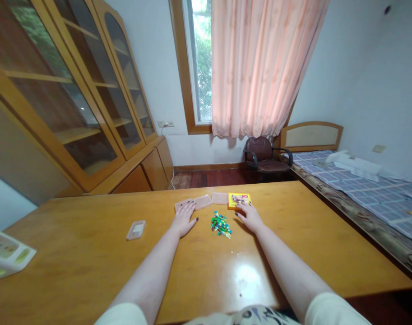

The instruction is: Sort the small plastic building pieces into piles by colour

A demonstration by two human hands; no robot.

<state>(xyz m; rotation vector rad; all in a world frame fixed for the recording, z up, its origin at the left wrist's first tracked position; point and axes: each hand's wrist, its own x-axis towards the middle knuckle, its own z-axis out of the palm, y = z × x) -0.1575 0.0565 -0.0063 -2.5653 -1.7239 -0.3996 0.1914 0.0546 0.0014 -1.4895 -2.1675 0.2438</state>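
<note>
Pale patterned shirt front [249, 317] is showing nearest the camera, on the near side of the brick pile [220, 224]. Pile is lying loose on the wooden table [310, 243]: small pieces, mostly green, blue and white. Left hand [183, 220] is lying palm-down left of the pile, open, fingers spread, tips overlapping a clear pinkish tray [203, 201]. Right hand [249, 217] is resting right of the pile, also open, fingers over the yellow box [234, 198]. Second shallow tray [219, 198] is sitting just beyond the pile, beside the box. Small clear container [136, 230] with something white inside is lying well left of the pile. Far beyond the pile, a brown chair [265, 155] is standing below a pink curtain [260, 67].
</note>
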